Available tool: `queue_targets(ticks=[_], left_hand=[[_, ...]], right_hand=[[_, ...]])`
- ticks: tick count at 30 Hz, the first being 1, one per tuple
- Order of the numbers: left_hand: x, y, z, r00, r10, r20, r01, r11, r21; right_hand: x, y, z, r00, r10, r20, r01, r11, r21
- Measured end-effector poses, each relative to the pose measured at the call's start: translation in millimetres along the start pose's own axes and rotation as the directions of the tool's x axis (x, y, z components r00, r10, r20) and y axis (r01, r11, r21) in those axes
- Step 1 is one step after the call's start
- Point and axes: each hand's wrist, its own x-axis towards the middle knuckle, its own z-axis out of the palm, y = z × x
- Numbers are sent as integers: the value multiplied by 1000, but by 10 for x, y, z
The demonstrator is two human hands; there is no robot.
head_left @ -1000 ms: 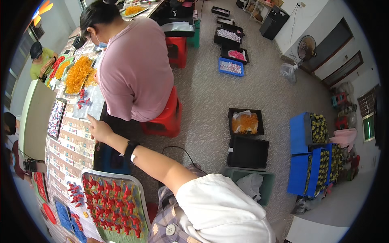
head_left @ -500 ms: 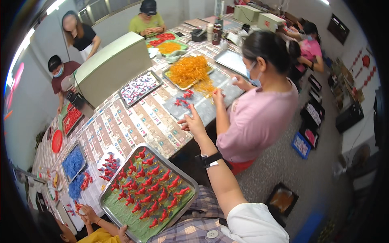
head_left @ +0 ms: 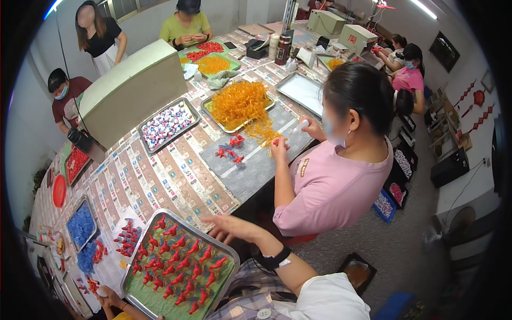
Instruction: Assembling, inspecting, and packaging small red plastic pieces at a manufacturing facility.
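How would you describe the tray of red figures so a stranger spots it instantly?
Find the long patterned table. At its near side, beside the camera wearer's right hand, is a silver-rimmed tray. Unlike the tray of blue pieces farther left, it has small red figures spaced out over a green lining.

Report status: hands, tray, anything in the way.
Right hand open beside tray, contact unclear; left hand unseen. Red figures in tray. Co-worker's hand close at tray's left.
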Motion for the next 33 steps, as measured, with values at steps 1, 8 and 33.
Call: queue_targets(ticks=[1, 8, 33], left_hand=[[-130, -16, 79, 999, 43, -22, -43, 999, -1], [-153, 133, 433, 957, 277, 89, -286, 951, 121], [-89, -169, 531, 982, 22, -189, -116, 857, -502]], right_hand=[[40, 10, 105, 995, 49, 88, -46, 998, -38], [37, 134, 191, 993, -121, 18, 121, 992, -16], [-67, 239, 391, 912, -304, -275, 201, 916, -347]])
